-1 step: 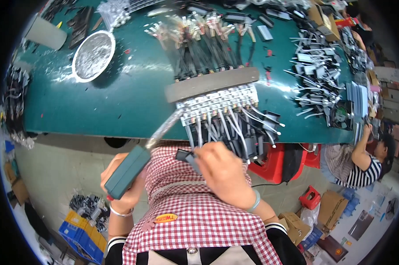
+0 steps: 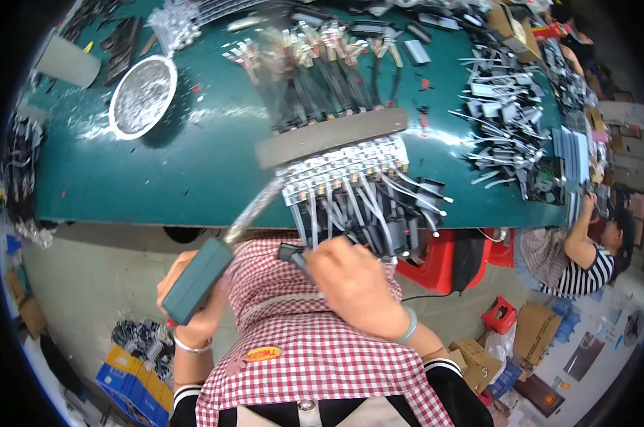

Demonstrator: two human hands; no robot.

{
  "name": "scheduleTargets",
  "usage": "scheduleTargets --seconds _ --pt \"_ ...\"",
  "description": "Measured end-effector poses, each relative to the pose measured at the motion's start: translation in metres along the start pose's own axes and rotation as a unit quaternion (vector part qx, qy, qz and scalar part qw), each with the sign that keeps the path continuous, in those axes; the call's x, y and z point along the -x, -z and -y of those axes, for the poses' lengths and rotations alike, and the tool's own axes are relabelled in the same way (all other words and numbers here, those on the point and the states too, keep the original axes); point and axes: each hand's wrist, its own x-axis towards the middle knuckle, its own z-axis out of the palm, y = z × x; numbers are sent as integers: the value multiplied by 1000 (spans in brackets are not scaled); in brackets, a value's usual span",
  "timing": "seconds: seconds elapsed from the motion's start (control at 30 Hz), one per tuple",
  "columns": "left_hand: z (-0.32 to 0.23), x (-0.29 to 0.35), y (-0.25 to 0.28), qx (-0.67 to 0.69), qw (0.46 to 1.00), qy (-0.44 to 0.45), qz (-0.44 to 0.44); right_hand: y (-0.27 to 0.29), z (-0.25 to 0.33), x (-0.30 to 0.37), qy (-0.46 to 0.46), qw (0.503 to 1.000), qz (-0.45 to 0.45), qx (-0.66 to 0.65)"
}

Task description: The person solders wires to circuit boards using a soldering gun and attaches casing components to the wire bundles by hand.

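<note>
My left hand [image 2: 194, 313] is closed around a handheld tool [image 2: 199, 279] with a dark green boxy body, a red part at its lower end and a slim silvery shaft. The shaft's far end meets the left end of a silvery row of connectors [image 2: 347, 167] at the table's front edge; whether it touches cannot be told. Black cables with pale ties [image 2: 368, 213] hang from that row. Just below them my right hand [image 2: 354, 281] is closed on a small black block-like piece [image 2: 293, 255], partly hidden by the fingers. A grey-brown bar [image 2: 332, 136] lies across the cables behind the row.
The green table [image 2: 208, 178] carries a white-rimmed round sieve [image 2: 142, 96], a pale cup [image 2: 69, 62] and a heap of black cable parts with pale ties [image 2: 496, 107]. Beneath it are a red stool [image 2: 428, 267] and blue-yellow crate [image 2: 133, 381]. A person in stripes [image 2: 592, 267] sits right.
The whole view has shifted slightly, with the table things now a little further left. Both hands keep their grips, and the tool's shaft stays at the connector row's left end.
</note>
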Motion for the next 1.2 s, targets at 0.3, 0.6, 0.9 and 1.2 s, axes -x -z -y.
scheduleTargets --seconds 0.3,0.6,0.9,1.2 --pt "32 24 9 30 996 43 -70 37 -2 11 79 991 109 10" --pt "37 19 6 -12 997 -18 -79 113 -200 -68 -40 942 -233 238" --pt "32 33 16 18 993 87 -80 116 -216 -86 52 926 -238 287" --pt "4 10 2 -6 994 79 -75 48 -21 -60 124 981 -146 15"
